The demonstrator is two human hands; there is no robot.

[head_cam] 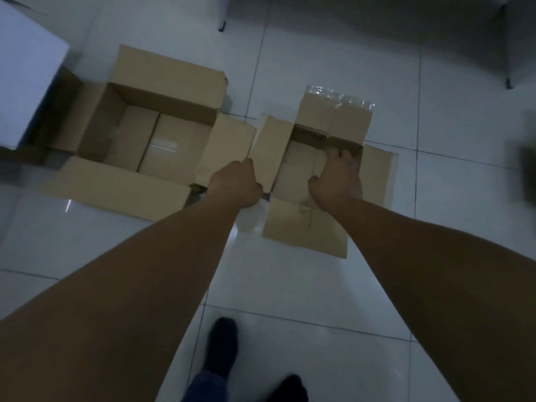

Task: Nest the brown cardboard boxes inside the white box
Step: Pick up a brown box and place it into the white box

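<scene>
Two open boxes of matt brown corrugated cardboard are set side by side on the glossy pale-tiled floor (290, 285), flaps splayed flat. The smaller brown box (304, 227) is held by both hands: its left flap is pinched in the closed grip of the left hand (236, 181), while the right hand (336, 178) is curled inside over its far wall. The larger brown box (162, 140) lies left of it, touching a smooth white box (26, 71) at the far-left edge.

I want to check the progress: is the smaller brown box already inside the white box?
No, the smaller brown box sits on the tiled floor, gripped by both hands, far from the white box.
</scene>
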